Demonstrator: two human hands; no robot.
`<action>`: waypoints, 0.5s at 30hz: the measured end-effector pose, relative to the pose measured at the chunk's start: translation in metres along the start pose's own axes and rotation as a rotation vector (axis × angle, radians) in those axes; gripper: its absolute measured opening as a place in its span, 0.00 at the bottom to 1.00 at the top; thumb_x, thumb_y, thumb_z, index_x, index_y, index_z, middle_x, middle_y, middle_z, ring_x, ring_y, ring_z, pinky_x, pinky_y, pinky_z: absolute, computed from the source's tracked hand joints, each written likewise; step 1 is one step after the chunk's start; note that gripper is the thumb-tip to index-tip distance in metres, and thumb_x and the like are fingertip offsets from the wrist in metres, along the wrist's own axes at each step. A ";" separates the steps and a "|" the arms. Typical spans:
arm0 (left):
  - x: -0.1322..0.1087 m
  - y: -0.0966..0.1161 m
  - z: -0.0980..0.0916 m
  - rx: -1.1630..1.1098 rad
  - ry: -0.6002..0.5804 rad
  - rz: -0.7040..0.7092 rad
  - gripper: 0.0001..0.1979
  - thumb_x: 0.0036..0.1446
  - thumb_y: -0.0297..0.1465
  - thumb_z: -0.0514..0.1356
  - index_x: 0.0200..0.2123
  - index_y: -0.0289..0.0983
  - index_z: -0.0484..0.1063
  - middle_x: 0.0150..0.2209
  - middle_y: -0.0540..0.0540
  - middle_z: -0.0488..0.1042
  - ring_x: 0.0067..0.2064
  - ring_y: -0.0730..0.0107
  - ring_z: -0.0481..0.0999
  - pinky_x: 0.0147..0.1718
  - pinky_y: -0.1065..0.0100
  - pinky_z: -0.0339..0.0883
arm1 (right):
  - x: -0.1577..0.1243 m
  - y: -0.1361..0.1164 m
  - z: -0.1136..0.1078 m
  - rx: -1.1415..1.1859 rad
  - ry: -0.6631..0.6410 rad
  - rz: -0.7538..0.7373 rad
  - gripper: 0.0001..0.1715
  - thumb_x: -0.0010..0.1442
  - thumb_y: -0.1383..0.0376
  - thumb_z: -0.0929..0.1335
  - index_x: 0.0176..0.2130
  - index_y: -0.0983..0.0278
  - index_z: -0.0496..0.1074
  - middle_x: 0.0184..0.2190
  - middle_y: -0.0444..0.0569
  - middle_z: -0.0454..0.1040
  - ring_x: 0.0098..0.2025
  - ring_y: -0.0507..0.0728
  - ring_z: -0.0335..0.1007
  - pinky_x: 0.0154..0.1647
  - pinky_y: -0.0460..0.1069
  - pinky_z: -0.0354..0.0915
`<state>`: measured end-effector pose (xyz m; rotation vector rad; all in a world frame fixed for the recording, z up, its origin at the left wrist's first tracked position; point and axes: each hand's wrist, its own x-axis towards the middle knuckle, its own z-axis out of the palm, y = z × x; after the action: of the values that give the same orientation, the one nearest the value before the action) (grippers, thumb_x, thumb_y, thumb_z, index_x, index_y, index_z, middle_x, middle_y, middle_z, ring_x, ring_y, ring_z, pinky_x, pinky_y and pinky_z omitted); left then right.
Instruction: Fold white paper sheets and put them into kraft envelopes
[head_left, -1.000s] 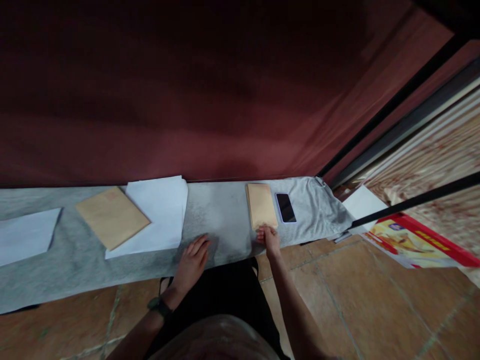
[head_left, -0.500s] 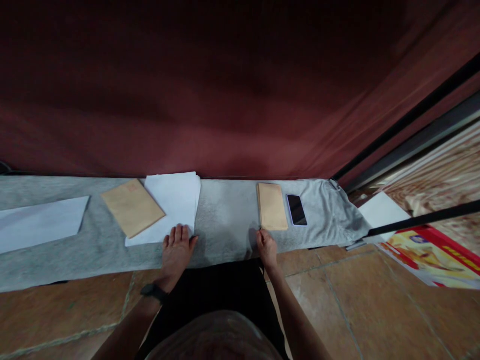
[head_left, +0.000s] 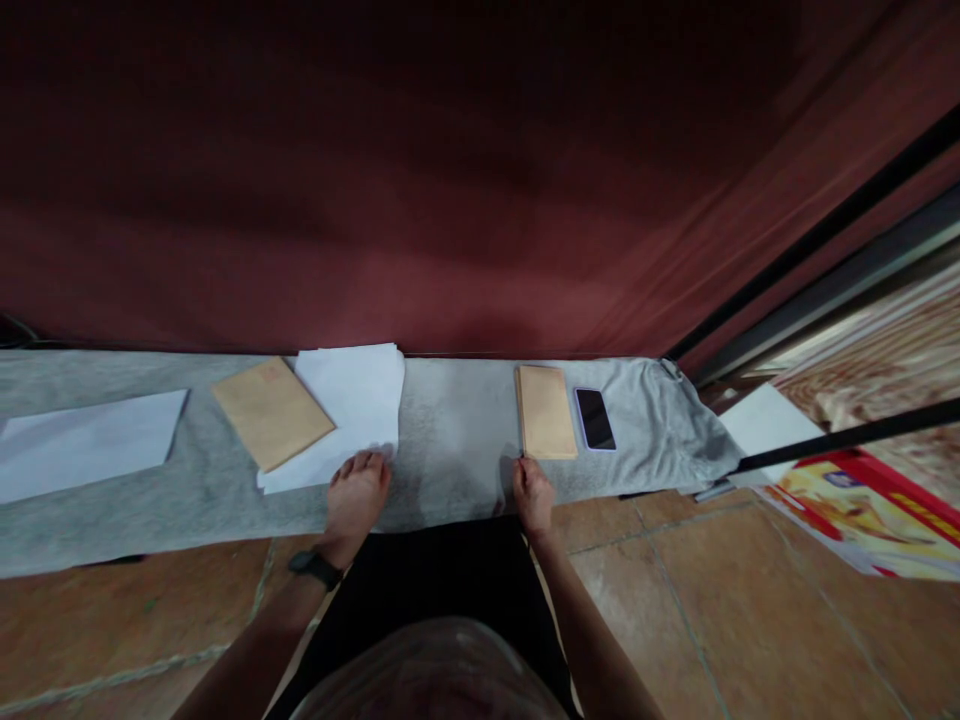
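A stack of white paper (head_left: 364, 385) lies on the grey cloth, its sheets slightly fanned. At its near right corner is my left hand (head_left: 358, 492), fingers curled and closed on the paper's edge. A brown envelope (head_left: 274, 412) rests askew over the stack's left side. My right hand (head_left: 534, 492) is closed in a fist by the near end of a pile of brown envelopes (head_left: 547, 410); whatever its fingers may hold is hidden. Just right of that pile lies a phone (head_left: 596, 418) with a dark screen.
Another white sheet (head_left: 90, 440) lies far left on the narrow cloth-covered surface (head_left: 457, 420). Behind it rises a dark red panel (head_left: 450, 260). Dark metal bars (head_left: 847, 440) and a red and yellow printed box (head_left: 870, 510) stand at right, above the tiled floor (head_left: 720, 590).
My left hand's fingers, flat and spread on the paper before, have curled in at its corner. My right hand stays in a fist. The view has shifted slightly.
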<state>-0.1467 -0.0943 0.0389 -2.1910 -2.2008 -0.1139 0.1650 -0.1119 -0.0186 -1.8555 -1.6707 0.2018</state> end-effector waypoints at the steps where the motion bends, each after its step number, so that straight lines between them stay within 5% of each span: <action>1: 0.001 0.002 -0.002 0.007 -0.001 -0.013 0.16 0.66 0.32 0.50 0.49 0.36 0.75 0.48 0.38 0.78 0.49 0.53 0.76 0.46 0.58 0.68 | 0.000 0.000 0.000 -0.004 0.003 -0.004 0.20 0.73 0.61 0.58 0.42 0.63 0.75 0.36 0.52 0.79 0.38 0.56 0.76 0.41 0.46 0.66; 10: 0.027 -0.020 -0.011 -0.228 -0.033 -0.303 0.21 0.65 0.38 0.48 0.43 0.37 0.79 0.36 0.40 0.81 0.36 0.56 0.78 0.34 0.62 0.67 | -0.001 -0.001 -0.001 0.032 0.005 -0.008 0.21 0.73 0.60 0.57 0.42 0.65 0.75 0.36 0.54 0.78 0.41 0.57 0.76 0.44 0.48 0.66; 12: 0.027 -0.021 -0.014 -0.255 0.087 -0.261 0.22 0.66 0.38 0.47 0.43 0.36 0.78 0.36 0.39 0.81 0.37 0.54 0.78 0.36 0.60 0.68 | 0.000 -0.003 -0.003 0.052 -0.004 0.005 0.21 0.72 0.60 0.57 0.42 0.65 0.76 0.36 0.55 0.78 0.41 0.57 0.76 0.45 0.48 0.66; 15: 0.019 -0.001 -0.021 -0.264 0.251 -0.006 0.22 0.68 0.37 0.45 0.44 0.35 0.77 0.40 0.38 0.80 0.44 0.54 0.77 0.45 0.58 0.68 | 0.002 -0.006 -0.006 0.096 -0.019 0.061 0.22 0.71 0.59 0.58 0.41 0.65 0.76 0.37 0.55 0.79 0.41 0.58 0.76 0.45 0.48 0.67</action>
<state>-0.1482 -0.0769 0.0608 -2.1467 -2.1557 -0.6762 0.1633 -0.1120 -0.0094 -1.8391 -1.5895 0.3208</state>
